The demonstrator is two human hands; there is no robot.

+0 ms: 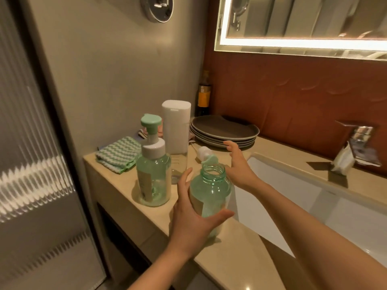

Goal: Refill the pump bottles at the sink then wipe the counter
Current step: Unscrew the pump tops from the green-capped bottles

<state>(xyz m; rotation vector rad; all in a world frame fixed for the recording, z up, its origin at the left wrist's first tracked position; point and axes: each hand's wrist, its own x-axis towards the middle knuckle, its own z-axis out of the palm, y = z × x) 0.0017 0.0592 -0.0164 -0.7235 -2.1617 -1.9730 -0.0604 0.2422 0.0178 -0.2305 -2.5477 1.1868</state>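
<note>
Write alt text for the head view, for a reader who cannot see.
A person's left hand grips an uncapped translucent green plastic bottle at a beige counter beside a white sink; the open right hand hovers near the removed white-and-green pump top lying behind it. A second green bottle with its pump on stands left.

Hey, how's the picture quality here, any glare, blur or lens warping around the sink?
Head view: warm, dim light; the mirror's lit strip blows out to white; the faucet is smeared by blur; the wide lens bows the door frame at left; the open bottle in the left hand looks fairly sharp.
</note>
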